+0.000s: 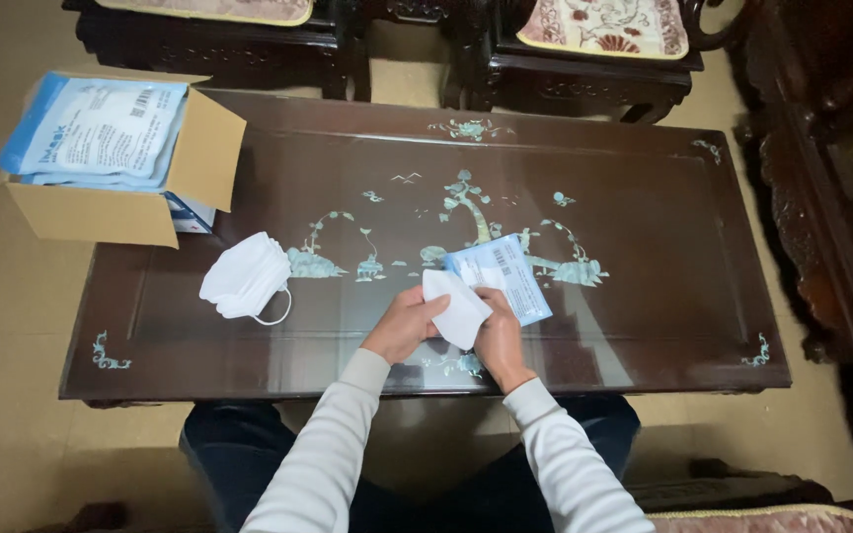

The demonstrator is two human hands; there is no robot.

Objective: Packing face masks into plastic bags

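My left hand (406, 324) and my right hand (500, 338) meet over the near middle of a dark inlaid table (644, 247). Both hold a folded white face mask (454, 307) between them. My right hand also pinches a blue and white plastic packet (504, 272), which sticks out behind the mask. To the left, a stack of white face masks (246, 277) lies on the table, apart from my hands.
An open cardboard box (101, 188) with blue and white packets (96, 128) sits on the table's far left corner. Dark carved chairs with patterned cushions (604, 25) stand beyond the table. Dark furniture (841, 197) lines the right side.
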